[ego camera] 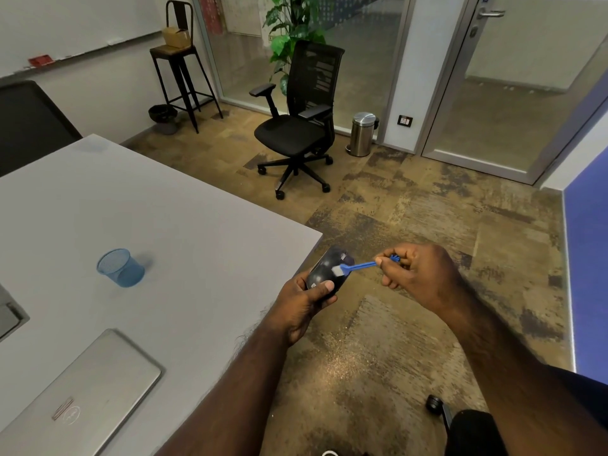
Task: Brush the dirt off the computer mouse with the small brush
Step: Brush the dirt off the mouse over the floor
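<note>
Brushing in progress, lower centre of frame, beyond the counter (pixel 197 225) edge.
Left hand (pixel 304 304) grips mouse (pixel 329 271); right hand (pixel 418 274) pinches small brush (pixel 357 266), bristles touching the shell. Mouse likely light, rigid, smooth; hold by its sides.

- A blue mesh cup (pixel 120 267) on the grey table (pixel 164 209), left of the hands.
- A closed silver laptop (pixel 82 396), nearer, lower left.
- A black office chair (pixel 296 126) and a steel bin (pixel 362 133), beyond the hands.

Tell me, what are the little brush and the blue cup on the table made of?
The brush looks like blue plastic with soft white bristles; its thin handle is one solid colour. The cup seems to be metal mesh: you can see through its walls.
</note>
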Demonstrator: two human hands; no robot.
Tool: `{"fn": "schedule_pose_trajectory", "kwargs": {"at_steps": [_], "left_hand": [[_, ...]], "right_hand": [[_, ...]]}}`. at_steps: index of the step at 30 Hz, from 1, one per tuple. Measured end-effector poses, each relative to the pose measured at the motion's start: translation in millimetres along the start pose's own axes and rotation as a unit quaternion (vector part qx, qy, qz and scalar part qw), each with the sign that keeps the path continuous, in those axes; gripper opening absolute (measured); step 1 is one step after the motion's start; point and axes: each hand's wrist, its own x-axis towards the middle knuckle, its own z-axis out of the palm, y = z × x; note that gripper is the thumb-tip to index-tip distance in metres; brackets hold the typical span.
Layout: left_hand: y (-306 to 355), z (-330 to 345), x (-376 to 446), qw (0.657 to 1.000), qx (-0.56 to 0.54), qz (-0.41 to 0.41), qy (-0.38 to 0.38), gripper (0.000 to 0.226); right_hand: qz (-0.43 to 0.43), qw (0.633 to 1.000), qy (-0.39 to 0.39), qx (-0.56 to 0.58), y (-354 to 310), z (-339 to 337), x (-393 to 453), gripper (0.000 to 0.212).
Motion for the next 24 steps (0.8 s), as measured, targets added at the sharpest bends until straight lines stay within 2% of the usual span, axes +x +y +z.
{"fn": "schedule_pose_trajectory", "kwargs": {"at_steps": [2,8,12,17,22,24], "left_hand": [[0,-1,0,1.000,0.004,-0.001,-0.001,0.037],[0,-1,-1,1.000,0.017,-0.001,-0.025,0.040],[2,-2,0,1.000,0.018,0.000,-0.026,0.043],[1,-4,0,0.999,0.025,-0.003,-0.032,0.045],[3,-4,4,0.999,0.027,0.002,-0.024,0.051],[3,-6,4,0.999,0.025,0.002,-0.024,0.053]], "right_hand": [[-0.003,1.000,0.003,0.016,-2,2,1,0.008],[0.069,0.986,0.115,-0.097,7,3,11,0.018],[0.041,0.995,0.089,-0.015,5,5,10,0.009],[0.061,0.987,0.114,-0.091,10,3,13,0.013],[0.017,0.999,0.049,-0.001,4,2,12,0.010],[0.011,0.998,0.058,0.019,3,1,12,0.013]]}}
